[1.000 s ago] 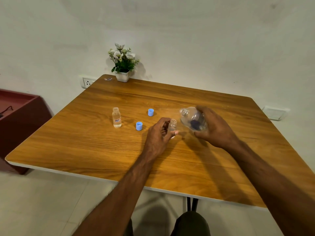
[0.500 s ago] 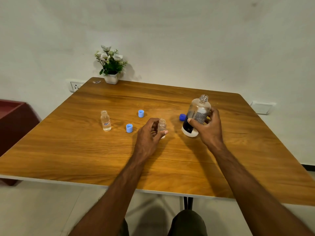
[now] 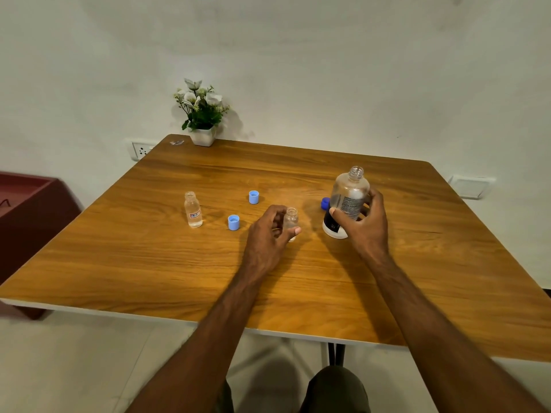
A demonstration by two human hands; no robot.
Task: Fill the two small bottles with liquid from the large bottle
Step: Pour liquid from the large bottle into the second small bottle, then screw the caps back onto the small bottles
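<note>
Bottles, 3 in all, stand uncapped on the wooden table [image 3: 298,287]. The large bottle [image 3: 346,201] is upright right of centre, gripped round its labelled middle by the right hand [image 3: 362,225], fingers and thumb wrapped on the body. It looks like clear, thin plastic, nearly drained, so it is judged light, slightly squeezable and smooth; a hold on the label band, where it is already taken, should give the best purchase, and squeezing should be avoided while tipping. The near small bottle [image 3: 291,220] is pinched between thumb and fingers of the left hand [image 3: 269,234], low on its body, with the neck left free. The far small bottle [image 3: 193,210] stands alone to the left, apparently holding clear liquid. Both are judged light, rigid and easily toppled, so a steadying grip near the base is advised. 2 light blue caps [image 3: 233,222] lie between the small bottles, and a dark blue cap [image 3: 325,203] lies just behind the large bottle.
</note>
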